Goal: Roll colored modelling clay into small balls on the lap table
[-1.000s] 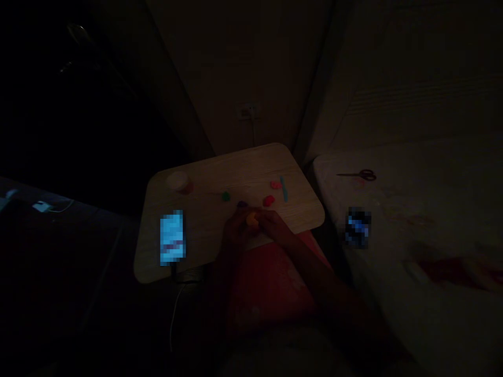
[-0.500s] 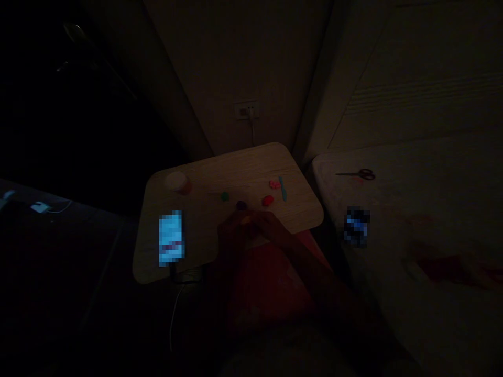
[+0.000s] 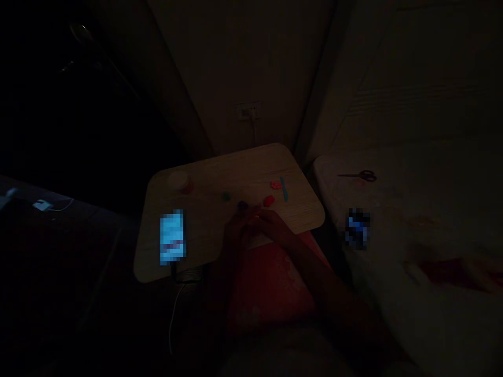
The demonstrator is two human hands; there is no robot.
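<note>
In dim light, my left hand (image 3: 237,229) and my right hand (image 3: 274,225) meet at the near edge of a small wooden table (image 3: 208,173). Their fingers are closed around a small orange piece of modelling clay (image 3: 256,216), mostly covered by them. Just beyond the fingertips sit a dark purple lump (image 3: 242,204) and a smooth red lump (image 3: 269,200). A pink bumpy piece (image 3: 275,185) lies farther back, beside a blue plastic clay knife (image 3: 284,189). Off to the left is a green lump (image 3: 226,196).
A pale-lidded tub (image 3: 179,181) stands at the table's back left, with a lit, pixelated screen (image 3: 173,238) nearer me. To the right, scissors (image 3: 359,176) and a pixelated object (image 3: 357,229) rest on a pale surface. A cable hangs from the wall socket (image 3: 248,111).
Both hands have shifted slightly right, the left one closer to the right. The orange clay has moved right with them and shows less. The view has shifted a little.
</note>
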